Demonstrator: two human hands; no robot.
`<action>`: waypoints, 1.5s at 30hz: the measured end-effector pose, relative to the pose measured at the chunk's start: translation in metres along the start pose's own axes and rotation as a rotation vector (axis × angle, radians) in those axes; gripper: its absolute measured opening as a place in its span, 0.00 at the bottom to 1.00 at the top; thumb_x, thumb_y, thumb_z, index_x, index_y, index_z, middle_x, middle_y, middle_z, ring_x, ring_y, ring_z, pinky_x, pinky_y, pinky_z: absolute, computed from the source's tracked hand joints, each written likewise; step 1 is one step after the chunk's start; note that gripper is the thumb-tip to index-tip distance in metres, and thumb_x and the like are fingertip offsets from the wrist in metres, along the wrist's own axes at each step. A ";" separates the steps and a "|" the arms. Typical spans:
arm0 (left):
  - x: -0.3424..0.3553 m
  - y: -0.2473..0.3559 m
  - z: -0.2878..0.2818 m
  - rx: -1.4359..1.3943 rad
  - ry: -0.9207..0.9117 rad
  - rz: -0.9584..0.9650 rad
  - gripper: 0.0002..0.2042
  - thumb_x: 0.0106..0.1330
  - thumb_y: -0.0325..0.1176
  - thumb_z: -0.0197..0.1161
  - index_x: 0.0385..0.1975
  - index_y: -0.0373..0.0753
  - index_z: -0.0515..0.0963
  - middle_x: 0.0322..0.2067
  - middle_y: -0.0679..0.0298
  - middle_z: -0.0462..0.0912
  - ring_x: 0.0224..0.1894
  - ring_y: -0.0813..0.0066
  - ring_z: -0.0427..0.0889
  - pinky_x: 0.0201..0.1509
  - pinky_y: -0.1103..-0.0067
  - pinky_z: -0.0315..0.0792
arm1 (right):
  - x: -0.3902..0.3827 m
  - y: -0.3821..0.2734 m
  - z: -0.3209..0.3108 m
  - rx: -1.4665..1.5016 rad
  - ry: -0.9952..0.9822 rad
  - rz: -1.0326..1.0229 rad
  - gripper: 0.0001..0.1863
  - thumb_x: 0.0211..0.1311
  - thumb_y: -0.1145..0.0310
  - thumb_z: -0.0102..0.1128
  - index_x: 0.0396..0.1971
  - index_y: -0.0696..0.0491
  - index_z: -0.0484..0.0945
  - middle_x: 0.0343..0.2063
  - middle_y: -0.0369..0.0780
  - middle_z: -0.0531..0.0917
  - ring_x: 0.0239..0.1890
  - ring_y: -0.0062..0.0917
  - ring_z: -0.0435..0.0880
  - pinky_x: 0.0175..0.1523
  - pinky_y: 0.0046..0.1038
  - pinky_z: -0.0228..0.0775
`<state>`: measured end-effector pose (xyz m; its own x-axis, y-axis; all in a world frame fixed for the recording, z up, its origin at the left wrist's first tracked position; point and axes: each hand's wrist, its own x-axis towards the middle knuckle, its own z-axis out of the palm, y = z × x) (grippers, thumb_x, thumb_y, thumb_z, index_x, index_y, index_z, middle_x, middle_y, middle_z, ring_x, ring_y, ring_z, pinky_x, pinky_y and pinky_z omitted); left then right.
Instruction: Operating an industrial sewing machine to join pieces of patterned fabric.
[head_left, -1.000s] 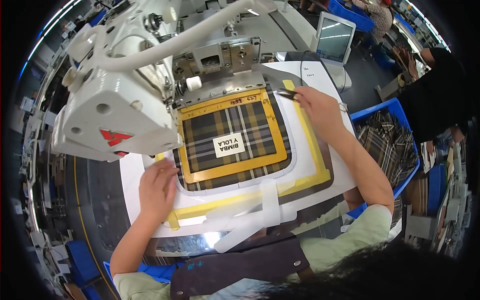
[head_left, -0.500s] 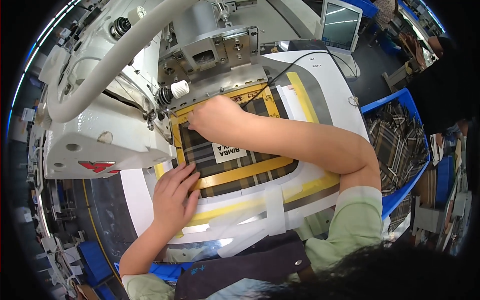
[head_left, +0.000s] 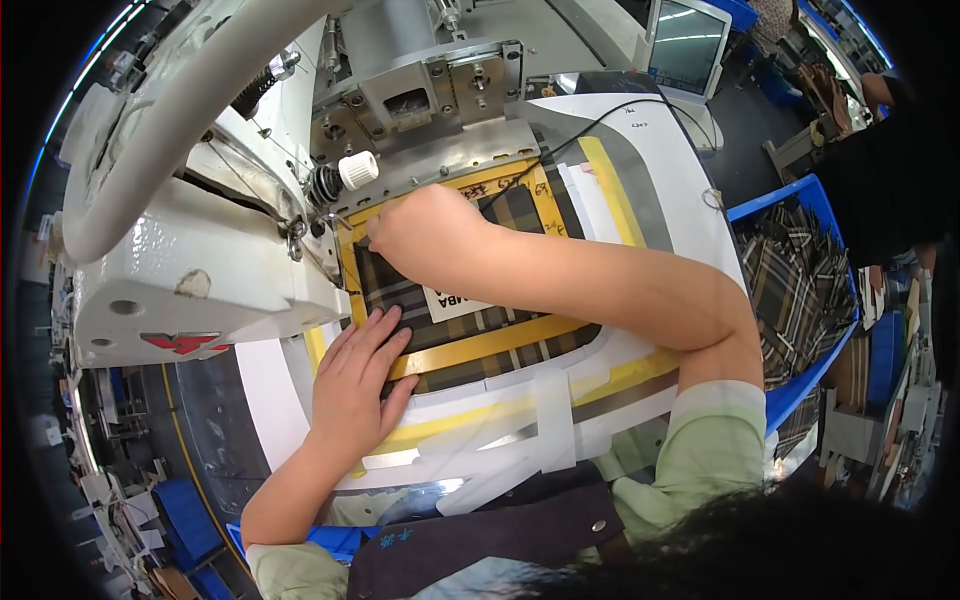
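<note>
A piece of dark plaid fabric [head_left: 400,300] lies under a yellow rectangular frame [head_left: 480,346]. On the fabric is a white label [head_left: 450,306] with black print, partly covered by my right forearm. My left hand [head_left: 358,382] lies flat with its fingers apart, across the frame's near left corner and onto the fabric. Bent across the frame, my right arm brings my right hand [head_left: 428,232] to the far left corner, close to the sewing machine's needle area. Its fingers are curled together; whatever they pinch is hidden.
The white sewing machine head [head_left: 200,270] overhangs on the left. A metal clamp plate [head_left: 440,160] borders the frame's far side. A thin black cable [head_left: 590,130] crosses the white template [head_left: 690,230]. To the right, a blue bin [head_left: 790,395] holds plaid pieces; another person stands beyond.
My left fingers have slid a little farther up onto the fabric. My right hand remains at the far left corner, slightly shifted. The machine head appears lower and farther left in the view.
</note>
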<state>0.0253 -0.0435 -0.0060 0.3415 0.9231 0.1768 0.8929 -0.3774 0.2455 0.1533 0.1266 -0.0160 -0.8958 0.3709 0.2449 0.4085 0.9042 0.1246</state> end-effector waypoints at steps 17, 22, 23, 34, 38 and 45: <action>-0.001 0.000 0.002 0.001 0.012 -0.001 0.22 0.55 0.34 0.65 0.51 0.39 0.73 0.58 0.59 0.71 0.60 0.60 0.70 0.66 0.63 0.57 | -0.036 0.026 -0.016 0.184 0.157 0.233 0.14 0.62 0.57 0.56 0.28 0.54 0.76 0.24 0.41 0.81 0.26 0.35 0.83 0.29 0.33 0.75; -0.006 0.000 0.000 -0.016 0.010 -0.032 0.22 0.55 0.33 0.64 0.51 0.39 0.72 0.59 0.59 0.70 0.62 0.60 0.68 0.67 0.63 0.56 | -0.135 0.081 -0.037 0.088 0.294 0.575 0.16 0.65 0.57 0.52 0.44 0.52 0.76 0.29 0.40 0.79 0.29 0.35 0.82 0.32 0.31 0.74; -0.005 0.000 0.000 0.004 0.011 -0.024 0.21 0.56 0.35 0.64 0.51 0.39 0.73 0.59 0.59 0.70 0.61 0.61 0.69 0.66 0.64 0.58 | -0.159 0.087 -0.034 0.039 0.271 0.612 0.17 0.65 0.56 0.52 0.45 0.53 0.76 0.28 0.40 0.79 0.28 0.35 0.81 0.31 0.32 0.74; -0.007 0.000 -0.001 -0.036 0.023 -0.031 0.23 0.54 0.33 0.64 0.52 0.38 0.72 0.60 0.59 0.69 0.63 0.60 0.66 0.67 0.62 0.57 | -0.139 0.048 -0.046 0.220 0.264 0.217 0.17 0.54 0.71 0.60 0.46 0.53 0.77 0.46 0.39 0.78 0.50 0.32 0.75 0.54 0.33 0.66; -0.005 0.002 0.000 -0.032 0.008 -0.027 0.23 0.54 0.33 0.64 0.52 0.38 0.72 0.60 0.59 0.69 0.63 0.60 0.67 0.67 0.63 0.57 | -0.066 0.008 -0.023 0.400 0.177 -0.118 0.17 0.56 0.69 0.59 0.46 0.54 0.77 0.50 0.37 0.77 0.54 0.29 0.73 0.60 0.33 0.63; -0.004 -0.001 0.000 -0.022 -0.050 -0.041 0.25 0.52 0.34 0.65 0.52 0.39 0.72 0.59 0.58 0.69 0.63 0.60 0.66 0.67 0.62 0.57 | -0.030 -0.001 0.012 0.340 0.144 -0.215 0.18 0.61 0.60 0.55 0.47 0.53 0.78 0.52 0.35 0.76 0.54 0.27 0.73 0.58 0.31 0.62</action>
<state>0.0234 -0.0471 -0.0067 0.3191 0.9402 0.1187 0.9001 -0.3399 0.2725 0.1777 0.1170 -0.0349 -0.9108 0.1550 0.3827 0.1128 0.9850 -0.1304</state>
